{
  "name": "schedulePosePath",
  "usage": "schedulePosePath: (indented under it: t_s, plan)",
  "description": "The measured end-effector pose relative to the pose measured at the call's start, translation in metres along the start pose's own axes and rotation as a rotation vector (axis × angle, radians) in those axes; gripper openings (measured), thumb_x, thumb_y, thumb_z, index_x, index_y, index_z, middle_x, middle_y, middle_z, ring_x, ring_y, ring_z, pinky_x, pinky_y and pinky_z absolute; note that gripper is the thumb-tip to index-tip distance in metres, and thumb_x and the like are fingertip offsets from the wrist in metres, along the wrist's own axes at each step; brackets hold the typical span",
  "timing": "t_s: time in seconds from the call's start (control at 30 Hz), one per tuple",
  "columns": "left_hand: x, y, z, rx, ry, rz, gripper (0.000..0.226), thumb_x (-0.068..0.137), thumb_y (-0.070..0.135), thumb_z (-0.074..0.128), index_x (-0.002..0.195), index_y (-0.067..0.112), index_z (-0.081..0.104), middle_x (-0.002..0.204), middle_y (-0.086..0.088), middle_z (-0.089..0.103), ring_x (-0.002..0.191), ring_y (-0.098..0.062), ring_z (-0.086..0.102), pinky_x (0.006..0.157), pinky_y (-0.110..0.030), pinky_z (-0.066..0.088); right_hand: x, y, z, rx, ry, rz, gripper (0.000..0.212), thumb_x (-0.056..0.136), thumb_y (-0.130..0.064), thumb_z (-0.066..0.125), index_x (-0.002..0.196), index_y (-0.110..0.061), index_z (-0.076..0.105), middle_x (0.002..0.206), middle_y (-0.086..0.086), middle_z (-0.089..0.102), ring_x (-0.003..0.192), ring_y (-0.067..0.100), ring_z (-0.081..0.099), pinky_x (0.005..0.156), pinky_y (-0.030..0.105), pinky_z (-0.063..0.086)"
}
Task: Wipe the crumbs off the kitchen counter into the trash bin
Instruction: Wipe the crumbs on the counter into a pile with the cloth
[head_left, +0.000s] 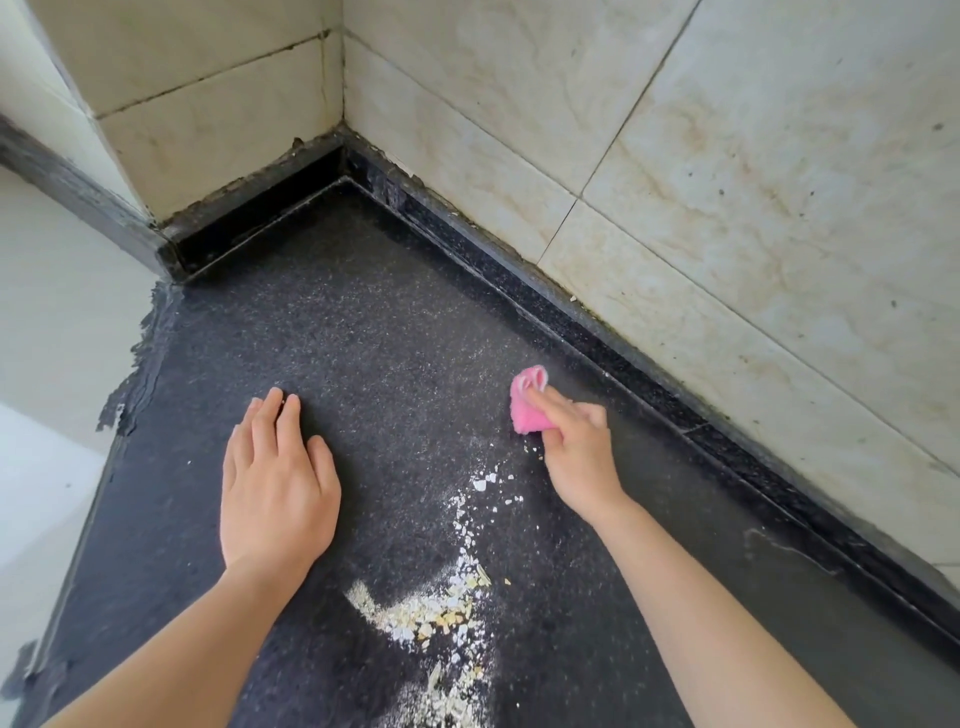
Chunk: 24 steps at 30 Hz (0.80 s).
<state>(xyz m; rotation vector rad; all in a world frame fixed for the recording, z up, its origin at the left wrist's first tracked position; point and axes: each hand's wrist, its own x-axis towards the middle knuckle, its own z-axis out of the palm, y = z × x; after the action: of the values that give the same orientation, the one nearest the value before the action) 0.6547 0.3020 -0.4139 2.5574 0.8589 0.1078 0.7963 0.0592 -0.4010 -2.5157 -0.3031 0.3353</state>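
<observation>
— While the crumbs (441, 613) are lying in a pale trail by the near edge of the table (363, 322), where are the hands sitting?
— Both are lying farther in. The left hand (275, 488) is resting flat on the dark stone toward the left edge, fingers straight and together, gripping nothing.
— And the right hand?
— The right hand (576, 452) is pinching a pink cloth (527, 402) with curled fingers and pressing it on the table near the right edge, just past the trail's far end.
— Is the cloth touching crumbs?
— A few flecks are lying just beside it; the thick heap is sitting between the forearms.
— And behind?
— A black raised strip (571, 306) is running along the right and far edges into the far corner, with stained pale wall tiles (727, 182) rising above it.
</observation>
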Motion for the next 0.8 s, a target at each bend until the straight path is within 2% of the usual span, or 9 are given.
schedulePosePath:
  t_s: [0.13, 0.27, 0.37, 0.47, 0.57, 0.6, 0.67, 0.73, 0.8]
  plan:
    - [-0.002, 0.001, -0.002, -0.025, 0.000, 0.009, 0.051, 0.099, 0.027, 0.027, 0.146, 0.006, 0.029, 0.156, -0.009, 0.023, 0.145, -0.024, 0.013, 0.120, -0.038, 0.009, -0.064, -0.013, 0.006, 0.022, -0.191, -0.074, 0.064, 0.095, 0.001, 0.047, 0.133, -0.050, 0.042, 0.114, -0.032, 0.030, 0.111, 0.011, 0.037, 0.106, 0.023, 0.027]
    - [-0.002, 0.000, -0.003, -0.033, 0.000, 0.022, 0.051, 0.099, 0.026, 0.026, 0.145, 0.005, 0.029, 0.156, -0.010, 0.023, 0.145, -0.025, 0.013, 0.120, -0.039, 0.010, -0.109, -0.038, -0.015, 0.258, -0.416, 0.039, 0.047, 0.100, -0.007, 0.045, 0.127, -0.045, 0.056, 0.110, -0.011, 0.047, 0.107, -0.004, 0.046, 0.107, 0.019, 0.034]
    - [-0.001, -0.002, -0.001, -0.040, 0.005, 0.023, 0.051, 0.099, 0.026, 0.025, 0.145, 0.005, 0.029, 0.156, -0.010, 0.023, 0.145, -0.025, 0.013, 0.120, -0.038, 0.009, -0.093, -0.043, -0.050, 0.566, -0.217, 0.111, 0.026, 0.098, -0.028, 0.053, 0.119, -0.032, 0.067, 0.112, -0.010, 0.066, 0.103, -0.013, 0.057, 0.096, 0.010, 0.040]
    - [-0.001, -0.003, 0.002, -0.038, 0.006, 0.028, 0.052, 0.099, 0.028, 0.024, 0.146, 0.005, 0.028, 0.156, -0.009, 0.022, 0.145, -0.024, 0.012, 0.120, -0.037, 0.008, -0.044, 0.000, -0.071, 0.451, 0.125, 0.368, 0.044, 0.081, -0.067, 0.059, 0.109, -0.035, 0.072, 0.119, -0.018, 0.064, 0.104, -0.003, 0.060, 0.099, 0.021, 0.037]
    - [0.000, -0.004, 0.003, -0.050, 0.018, 0.028, 0.051, 0.099, 0.027, 0.026, 0.145, 0.004, 0.029, 0.156, -0.011, 0.023, 0.145, -0.025, 0.013, 0.120, -0.038, 0.009, -0.016, 0.041, -0.055, 0.361, 0.269, 0.495, 0.027, 0.088, -0.052, 0.062, 0.109, -0.039, 0.071, 0.115, -0.012, 0.065, 0.096, 0.005, 0.059, 0.084, 0.021, 0.040]
    - [0.000, -0.004, 0.004, -0.059, 0.027, 0.032, 0.051, 0.099, 0.026, 0.028, 0.144, 0.003, 0.031, 0.155, -0.012, 0.025, 0.144, -0.026, 0.015, 0.120, -0.039, 0.010, -0.014, 0.046, -0.042, 0.309, 0.280, 0.463, 0.017, 0.092, -0.041, 0.060, 0.102, -0.042, 0.073, 0.108, -0.008, 0.066, 0.088, 0.009, 0.058, 0.079, 0.025, 0.041]
    - [0.000, -0.003, 0.004, -0.069, 0.033, 0.028, 0.050, 0.099, 0.025, 0.029, 0.144, 0.002, 0.032, 0.154, -0.012, 0.027, 0.144, -0.027, 0.016, 0.119, -0.040, 0.011, -0.027, 0.041, -0.015, 0.312, 0.221, 0.287, 0.028, 0.094, -0.015, 0.058, 0.096, -0.037, 0.076, 0.097, -0.005, 0.065, 0.077, 0.013, 0.049, 0.071, 0.025, 0.038]
    - [-0.001, -0.003, 0.003, -0.086, 0.015, 0.025, 0.052, 0.099, 0.027, 0.027, 0.145, 0.003, 0.030, 0.156, -0.010, 0.024, 0.145, -0.024, 0.013, 0.120, -0.038, 0.008, -0.062, 0.023, 0.008, 0.234, 0.109, 0.109, 0.048, 0.093, 0.003, 0.051, 0.120, -0.034, 0.067, 0.110, -0.010, 0.061, 0.084, 0.014, 0.042, 0.076, 0.016, 0.035]
    - [-0.002, -0.003, -0.001, -0.149, -0.012, 0.024, 0.052, 0.100, 0.027, 0.025, 0.147, 0.005, 0.028, 0.157, -0.006, 0.021, 0.146, -0.019, 0.009, 0.120, -0.035, 0.006, -0.098, 0.008, 0.018, 0.216, 0.017, 0.066, 0.051, 0.096, 0.002, 0.047, 0.128, -0.036, 0.059, 0.119, -0.016, 0.048, 0.096, 0.010, 0.040, 0.089, 0.011, 0.034]
